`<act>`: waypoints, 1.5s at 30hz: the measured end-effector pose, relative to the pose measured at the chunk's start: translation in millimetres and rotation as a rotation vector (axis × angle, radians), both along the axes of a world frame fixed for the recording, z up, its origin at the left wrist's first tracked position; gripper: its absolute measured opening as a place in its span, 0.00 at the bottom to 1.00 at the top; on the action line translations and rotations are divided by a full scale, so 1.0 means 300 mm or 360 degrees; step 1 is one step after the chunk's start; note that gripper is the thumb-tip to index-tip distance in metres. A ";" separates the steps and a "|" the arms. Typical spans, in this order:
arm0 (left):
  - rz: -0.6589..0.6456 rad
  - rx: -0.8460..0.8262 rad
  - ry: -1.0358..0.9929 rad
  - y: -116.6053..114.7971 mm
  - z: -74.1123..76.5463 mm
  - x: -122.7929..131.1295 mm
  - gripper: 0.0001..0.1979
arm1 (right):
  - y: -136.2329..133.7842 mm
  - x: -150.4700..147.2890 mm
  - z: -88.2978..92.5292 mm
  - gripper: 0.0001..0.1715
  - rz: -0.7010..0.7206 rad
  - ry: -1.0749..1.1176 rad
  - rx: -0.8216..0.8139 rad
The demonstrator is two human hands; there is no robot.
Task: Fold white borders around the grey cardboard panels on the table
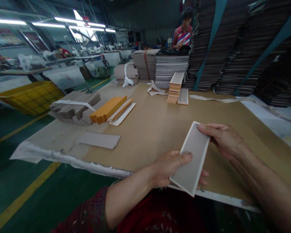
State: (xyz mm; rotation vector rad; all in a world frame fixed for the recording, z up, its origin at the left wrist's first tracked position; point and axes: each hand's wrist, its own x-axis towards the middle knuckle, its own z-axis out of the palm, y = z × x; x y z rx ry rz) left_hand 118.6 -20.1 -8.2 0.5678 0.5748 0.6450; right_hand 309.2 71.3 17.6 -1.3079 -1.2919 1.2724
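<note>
A long grey cardboard strip with a pale border [192, 161] is held tilted over the near edge of the table, between my two hands. My left hand [171, 166] grips its lower left side, thumb on the face and fingers coming out underneath at the right. At the upper right corner, my right hand [224, 137] pinches the strip between thumb and fingers. A loose grey cardboard piece [100, 139] lies to the left on the table. Beyond it sit a bundle of orange strips [109, 109] and a pale strip with an orange edge [123, 115].
The brown-covered table [145, 129] holds a tied grey cardboard bundle [74, 106] and a small stack of bordered strips [174, 89]. Tall dark stacks [215, 48] rise at the back right. A person [182, 34] is behind the stacks. A yellow bin [30, 97] stands left.
</note>
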 end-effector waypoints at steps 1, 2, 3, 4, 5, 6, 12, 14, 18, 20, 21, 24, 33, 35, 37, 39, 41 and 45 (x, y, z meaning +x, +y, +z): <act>-0.0007 0.0017 0.0030 -0.004 0.004 -0.005 0.25 | 0.005 0.005 -0.002 0.21 -0.0031 0.0003 0.0010; -0.0015 0.0040 0.0065 -0.008 0.008 -0.009 0.25 | 0.011 0.010 -0.003 0.21 -0.0061 0.0006 0.0020; -0.0021 0.0063 0.0106 -0.012 0.012 -0.013 0.26 | 0.016 0.016 -0.004 0.21 -0.0086 0.0009 0.0026; -0.0018 0.0086 0.0153 -0.016 0.017 -0.016 0.26 | 0.021 0.022 -0.005 0.21 -0.0108 0.0013 0.0027; -0.0009 0.0107 0.0203 -0.020 0.021 -0.018 0.26 | 0.025 0.028 -0.005 0.22 -0.0126 0.0019 0.0024; 0.0003 0.0126 0.0252 -0.024 0.024 -0.018 0.26 | 0.028 0.034 -0.006 0.22 -0.0145 0.0027 0.0019; 0.0161 0.0192 0.0581 -0.031 0.027 -0.016 0.20 | 0.015 0.048 -0.014 0.22 -0.0261 0.0111 0.0052; 0.0193 0.0240 0.0693 -0.016 0.032 -0.031 0.20 | 0.003 0.054 -0.012 0.23 -0.0251 0.0143 0.0061; 0.0448 0.0448 0.0791 0.033 0.053 -0.091 0.23 | -0.011 0.080 0.012 0.25 -0.0185 0.0170 0.0085; 0.0624 0.0497 0.0785 0.057 0.063 -0.122 0.24 | -0.013 0.093 0.028 0.25 -0.0149 0.0159 0.0100; 0.0695 0.0504 0.0782 0.067 0.067 -0.134 0.24 | -0.015 0.096 0.036 0.25 -0.0130 0.0152 0.0106; 0.0847 0.0557 0.0842 0.087 0.067 -0.154 0.24 | -0.019 0.090 0.048 0.25 -0.0088 0.0155 0.0115; 0.0930 0.0733 0.0819 0.137 0.081 -0.184 0.22 | -0.048 0.061 0.077 0.25 0.0058 0.0372 0.0037; 0.0853 0.0782 0.0848 0.152 0.106 -0.206 0.21 | -0.057 0.062 0.094 0.23 0.0196 0.0404 -0.0047; 0.0796 0.0829 0.0885 0.166 0.130 -0.228 0.21 | -0.064 0.061 0.104 0.25 0.0287 0.0423 -0.0132; 0.0781 0.0827 0.0869 0.175 0.148 -0.240 0.21 | -0.066 0.053 0.105 0.25 0.0272 0.0458 -0.0173; 0.0853 0.0769 0.0750 0.171 0.156 -0.232 0.22 | -0.066 0.038 0.098 0.25 0.0175 0.0526 -0.0152; 0.0991 0.0664 0.0340 0.126 0.148 -0.138 0.24 | -0.071 -0.024 0.068 0.24 -0.0003 0.0677 -0.0045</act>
